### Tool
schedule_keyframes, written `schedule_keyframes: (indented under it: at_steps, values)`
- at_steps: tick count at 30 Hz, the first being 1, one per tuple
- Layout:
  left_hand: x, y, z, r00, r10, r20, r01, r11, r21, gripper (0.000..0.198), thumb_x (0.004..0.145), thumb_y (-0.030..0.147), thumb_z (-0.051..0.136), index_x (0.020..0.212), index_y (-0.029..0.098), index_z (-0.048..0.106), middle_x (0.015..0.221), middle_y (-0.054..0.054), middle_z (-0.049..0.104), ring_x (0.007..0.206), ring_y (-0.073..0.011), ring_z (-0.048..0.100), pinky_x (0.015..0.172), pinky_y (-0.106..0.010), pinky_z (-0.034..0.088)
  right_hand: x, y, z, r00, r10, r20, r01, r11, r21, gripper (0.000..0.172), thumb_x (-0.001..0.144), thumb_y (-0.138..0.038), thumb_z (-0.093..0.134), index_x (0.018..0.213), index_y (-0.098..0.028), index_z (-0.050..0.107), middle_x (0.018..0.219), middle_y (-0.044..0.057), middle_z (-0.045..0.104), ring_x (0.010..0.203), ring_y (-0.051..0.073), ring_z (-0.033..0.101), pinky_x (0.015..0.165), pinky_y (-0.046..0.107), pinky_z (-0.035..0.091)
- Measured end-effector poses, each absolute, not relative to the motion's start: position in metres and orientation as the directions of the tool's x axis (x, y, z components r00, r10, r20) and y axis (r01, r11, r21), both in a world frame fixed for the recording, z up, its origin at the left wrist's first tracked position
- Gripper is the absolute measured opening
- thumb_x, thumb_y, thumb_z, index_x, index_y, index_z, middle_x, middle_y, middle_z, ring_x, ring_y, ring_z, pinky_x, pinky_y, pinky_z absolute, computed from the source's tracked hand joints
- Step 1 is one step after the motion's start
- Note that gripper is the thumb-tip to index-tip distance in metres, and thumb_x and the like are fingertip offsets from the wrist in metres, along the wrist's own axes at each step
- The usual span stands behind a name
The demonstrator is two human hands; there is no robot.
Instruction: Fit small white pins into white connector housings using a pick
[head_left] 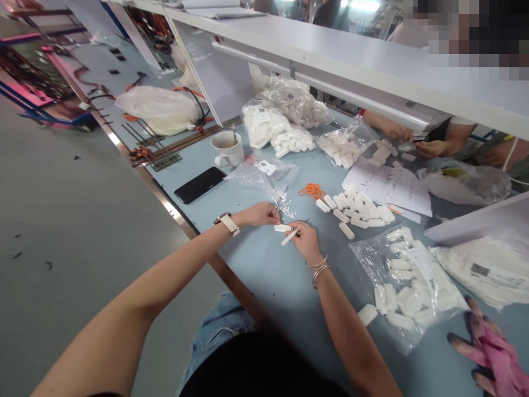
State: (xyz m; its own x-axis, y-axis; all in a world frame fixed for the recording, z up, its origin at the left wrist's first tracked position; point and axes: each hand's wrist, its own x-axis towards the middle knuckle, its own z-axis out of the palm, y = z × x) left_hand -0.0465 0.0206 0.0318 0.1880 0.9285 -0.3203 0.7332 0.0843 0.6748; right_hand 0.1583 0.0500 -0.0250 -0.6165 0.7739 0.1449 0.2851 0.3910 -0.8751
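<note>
My right hand [308, 241] is closed around a slim white stick-like tool [289, 237] whose thin dark tip points up and to the right. Between its fingertips sits a small white plastic block [282, 227]. My left hand [263, 214], with a watch at the wrist, is pinched at the block's left end; whatever is in its fingertips is too small to make out. Tiny white parts [284, 205] lie scattered just beyond both hands. To the right are a heap of orange clips [313, 191] and a pile of white plastic blocks [357, 209].
A phone [200, 184] and a mug [227, 148] with a spoon stand left. Clear bags of white parts [413, 286] lie right, near pink gloves [491, 347]. More bags [281, 118] sit under the shelf [314, 47]. A co-worker's hands [430, 148] work opposite, beyond printed paper [386, 187].
</note>
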Motion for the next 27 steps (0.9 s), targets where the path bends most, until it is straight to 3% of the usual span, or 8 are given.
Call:
schedule_keyframes:
  at_steps: [10,17,22,27]
  values:
    - [-0.028,0.009,0.037,0.118,0.969,-0.218,0.833,0.023,0.553,0.019,0.072,0.016,0.048,0.071,0.014,0.066,0.060,0.001,0.060,0.054,-0.0093,0.048,0.056,-0.020,0.032,0.159,0.049,-0.026,-0.611,0.776,0.156,0.261,0.384,-0.886,0.017,0.073,-0.016,0.068,0.089,-0.020,0.072,0.094,0.005,0.072,0.085,0.018,0.066,0.080,0.030,0.053]
    - [-0.034,0.010,0.031,0.070,0.939,-0.338,0.751,0.173,0.637,0.019,0.073,0.029,0.055,0.069,0.015,0.067,0.055,0.002,0.055,0.051,-0.0089,0.041,0.052,-0.020,0.030,0.160,0.050,-0.026,-0.608,0.775,0.174,0.276,0.411,-0.869,0.017,0.073,-0.017,0.068,0.090,-0.020,0.072,0.096,0.006,0.072,0.089,0.019,0.066,0.085,0.032,0.052]
    - [-0.035,0.009,0.027,0.085,0.960,-0.268,0.762,0.111,0.638,0.022,0.075,0.031,0.053,0.071,0.015,0.068,0.058,0.002,0.058,0.052,-0.0094,0.044,0.053,-0.021,0.032,0.159,0.050,-0.030,-0.602,0.781,0.170,0.275,0.402,-0.873,0.017,0.072,-0.017,0.068,0.088,-0.021,0.072,0.096,0.005,0.072,0.087,0.019,0.067,0.084,0.032,0.053]
    - [-0.035,0.016,0.021,-0.055,0.985,-0.163,0.744,0.149,0.651,0.023,0.078,0.030,0.051,0.074,0.013,0.066,0.062,0.000,0.061,0.055,-0.0101,0.046,0.055,-0.020,0.035,0.158,0.050,-0.033,-0.600,0.783,0.164,0.270,0.391,-0.880,0.018,0.073,-0.017,0.066,0.090,-0.020,0.072,0.095,0.005,0.072,0.086,0.018,0.067,0.081,0.030,0.054]
